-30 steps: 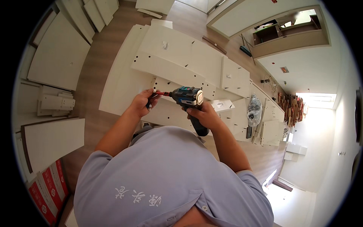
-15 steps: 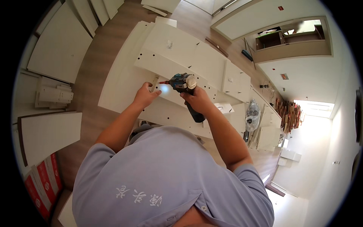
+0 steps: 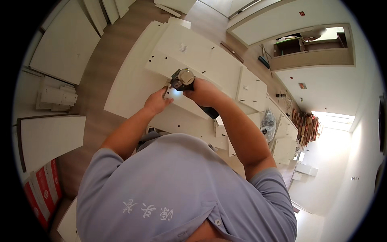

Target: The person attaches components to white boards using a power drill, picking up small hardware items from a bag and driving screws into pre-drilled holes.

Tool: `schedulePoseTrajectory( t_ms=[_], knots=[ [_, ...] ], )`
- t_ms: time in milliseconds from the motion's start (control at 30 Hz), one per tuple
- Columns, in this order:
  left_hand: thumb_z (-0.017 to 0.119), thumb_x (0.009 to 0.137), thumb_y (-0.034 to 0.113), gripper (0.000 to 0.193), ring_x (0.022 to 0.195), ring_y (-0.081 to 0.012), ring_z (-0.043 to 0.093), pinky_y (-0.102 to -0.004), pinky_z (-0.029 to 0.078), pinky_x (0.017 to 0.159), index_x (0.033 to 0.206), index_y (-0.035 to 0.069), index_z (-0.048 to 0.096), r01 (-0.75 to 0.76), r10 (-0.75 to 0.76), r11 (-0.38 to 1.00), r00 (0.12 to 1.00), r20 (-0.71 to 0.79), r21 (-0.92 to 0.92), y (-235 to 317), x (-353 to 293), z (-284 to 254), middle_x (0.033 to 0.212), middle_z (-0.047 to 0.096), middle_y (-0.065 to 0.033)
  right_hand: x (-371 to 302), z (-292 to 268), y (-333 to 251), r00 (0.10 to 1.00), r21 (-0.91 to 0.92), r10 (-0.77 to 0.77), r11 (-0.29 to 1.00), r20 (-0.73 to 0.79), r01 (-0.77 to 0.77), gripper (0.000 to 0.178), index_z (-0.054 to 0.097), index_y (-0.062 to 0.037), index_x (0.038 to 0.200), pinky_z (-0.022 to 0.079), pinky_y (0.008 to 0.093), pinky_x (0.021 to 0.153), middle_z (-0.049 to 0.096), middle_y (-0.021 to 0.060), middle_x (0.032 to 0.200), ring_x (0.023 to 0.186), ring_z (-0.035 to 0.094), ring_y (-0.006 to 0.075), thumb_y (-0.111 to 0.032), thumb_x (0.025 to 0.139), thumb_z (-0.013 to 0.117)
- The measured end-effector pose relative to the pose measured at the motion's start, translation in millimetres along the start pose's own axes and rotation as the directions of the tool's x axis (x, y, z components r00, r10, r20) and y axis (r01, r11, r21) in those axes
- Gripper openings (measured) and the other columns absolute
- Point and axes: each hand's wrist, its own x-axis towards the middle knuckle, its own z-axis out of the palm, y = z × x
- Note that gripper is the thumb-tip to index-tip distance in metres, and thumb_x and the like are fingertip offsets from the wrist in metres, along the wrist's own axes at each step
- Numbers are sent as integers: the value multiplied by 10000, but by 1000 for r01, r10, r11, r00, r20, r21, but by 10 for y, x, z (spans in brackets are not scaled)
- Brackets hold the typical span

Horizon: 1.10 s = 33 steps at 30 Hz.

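Right fingers (image 3: 188, 94) wrapped round the power driver (image 3: 184, 76), left fingers (image 3: 168, 101) at the panel's end!
We have the driver's head just beyond the right fingers, its dark battery base (image 3: 210, 112) below them towards us; it looks rigid and front-and-back weighty, so we'd judge the handle between the two the place to hold. The bit is hidden from us behind the body. The left thumb and forefinger stand apart about the end of the narrow white panel (image 3: 190, 106), just beside the driver's nose; whether they squeeze it, we cannot tell. That panel looks stiff and fairly light, smooth enough to slide, with edges that might chip, so we'd favour its end, clear of the bit. Beyond the left fingers, a broad white board (image 3: 135, 82) spreads out flat.
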Motion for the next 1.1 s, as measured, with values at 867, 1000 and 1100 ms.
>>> schedulePoseTrajectory(
  t_ms=[867, 1000, 1100],
  knots=[
    [509, 1134, 286, 189, 641, -70, 474, -219, 381, 495, 1212, 138, 594, 397, -339, 199, 886, 317, -896, -348, -403, -161, 999, 647, -10, -1059, 638, 723, 987, 865, 77, 493, -144, 88, 208, 697, -21, 1189, 565, 323, 800, 726, 38, 1024, 843, 654, 138, -92, 993, 702],
    [408, 1165, 317, 233, 629, -69, 465, -203, 375, 490, 1265, 155, 543, 402, -293, 208, 895, 336, -891, 30, -506, -224, 1179, 698, -35, -1118, 840, 735, 993, 898, 45, 432, -110, 80, 280, 670, -17, 1255, 581, 342, 816, 740, 68, 1101, 862, 672, 154, -85, 984, 695],
    [387, 1166, 314, 215, 622, -52, 465, -201, 359, 485, 1234, 149, 507, 371, -255, 140, 909, 329, -918, 125, -456, -165, 1266, 708, -61, -1128, 889, 677, 991, 898, 37, 429, -127, 99, 205, 689, -17, 1188, 564, 329, 813, 724, 28, 1033, 863, 654, 131, -99, 1000, 695]
  ],
)
